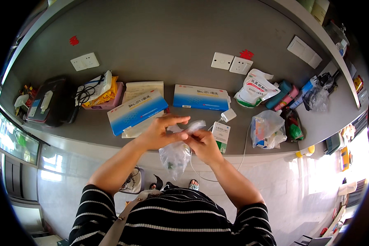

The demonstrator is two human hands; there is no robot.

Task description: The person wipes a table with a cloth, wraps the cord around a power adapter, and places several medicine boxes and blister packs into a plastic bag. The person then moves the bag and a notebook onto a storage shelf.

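My left hand (162, 131) and my right hand (205, 145) meet in front of my chest, both pinching the top of a clear plastic bag (175, 156) that hangs down between them. Something small and dark green lies at the bag's bottom. The hands are just at the near edge of a grey counter (90, 135). Right behind them stand a small white and green box (221, 135) and a white plug adapter (228, 115) with a cable.
Two long blue and white boxes (136, 111) (201, 97) lie on the counter with papers under one. A black bag (53, 100) sits far left, a pink tray of cables (100, 96) beside it, plastic bags (266, 129) and pouches right. Wall sockets (231, 62) above.
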